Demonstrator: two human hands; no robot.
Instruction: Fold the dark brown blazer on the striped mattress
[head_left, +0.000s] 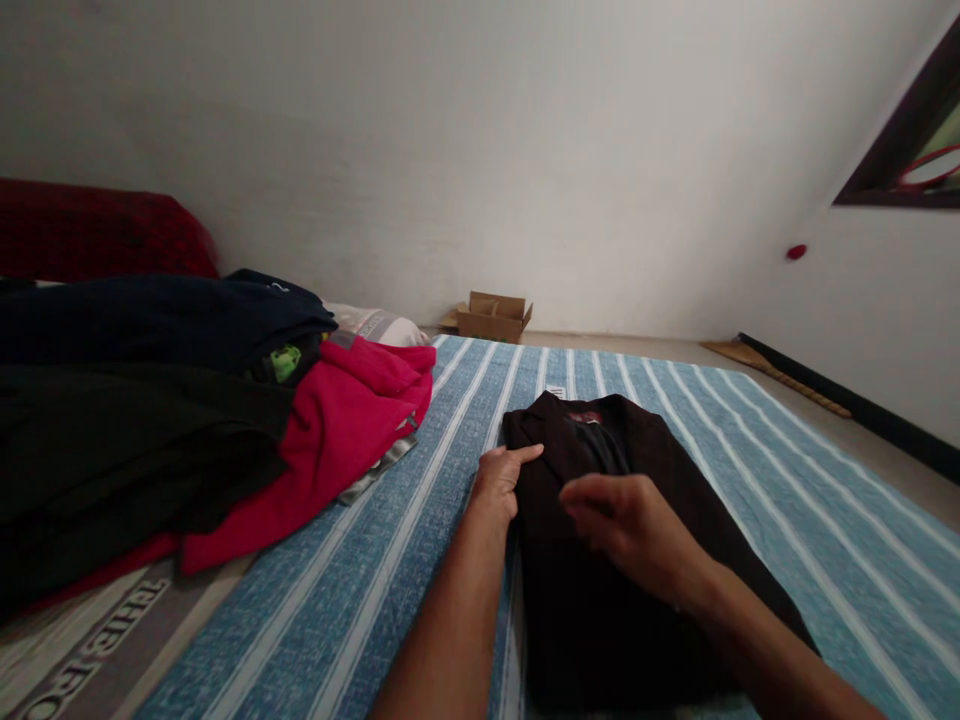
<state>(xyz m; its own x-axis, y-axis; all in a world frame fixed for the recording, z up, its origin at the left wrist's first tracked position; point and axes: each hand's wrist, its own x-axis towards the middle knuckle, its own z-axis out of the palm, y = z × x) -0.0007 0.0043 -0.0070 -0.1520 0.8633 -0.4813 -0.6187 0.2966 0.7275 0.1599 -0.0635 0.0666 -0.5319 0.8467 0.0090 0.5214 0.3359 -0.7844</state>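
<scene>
A dark brown garment (600,590) lies flat on a blue and white striped sheet (787,480), its collar end pointing away from me. My left hand (499,480) rests on the garment's left edge near the collar, fingers stretched out flat. Over the middle of the garment is my right hand (626,525), fingers curled and pressed together on the cloth; whether it pinches a fold is hidden.
A heap of clothes fills the left: a red garment (337,430), a black one (127,450) and a navy one (150,320). A small open cardboard box (493,317) sits on the floor by the far wall. A dark baseboard (847,400) runs along the right wall.
</scene>
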